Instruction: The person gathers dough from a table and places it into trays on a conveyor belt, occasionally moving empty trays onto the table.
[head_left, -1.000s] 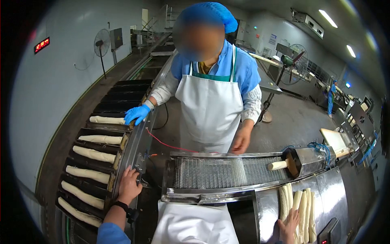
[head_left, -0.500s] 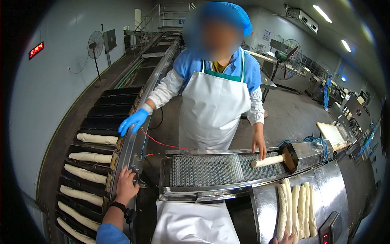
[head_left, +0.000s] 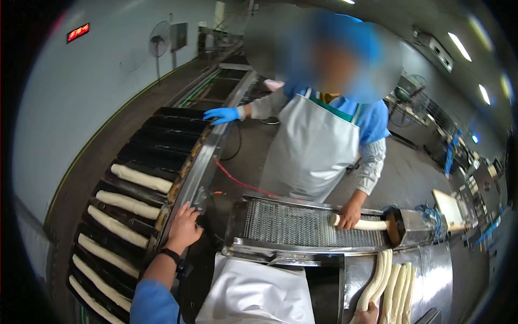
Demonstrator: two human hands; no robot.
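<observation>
My left hand point(head_left: 184, 227) rests on the metal side rail point(head_left: 190, 186) of the tray line, its fingers stretched out and holding nothing. Long dough strips point(head_left: 127, 203) lie in the black trays beside it. At the bottom edge, my right hand point(head_left: 368, 314) is closed around the near end of dough strips point(head_left: 377, 279), which look like two side by side; part of the hand is out of frame. These bend to the left, apart from several straight dough strips point(head_left: 399, 289) on the steel table point(head_left: 437, 270).
Across from me stands a co-worker in a white apron point(head_left: 310, 146). Their gloved hand point(head_left: 221, 115) touches the tray line; their bare hand point(head_left: 349, 215) grips a dough roll point(head_left: 372, 224) on the mesh belt point(head_left: 286, 222). A metal housing point(head_left: 418, 225) stands at the belt's right end.
The view has turned and tilted. My right hand has closed on dough strips and drawn their near end left. The co-worker's bare hand has taken hold of the dough roll on the belt.
</observation>
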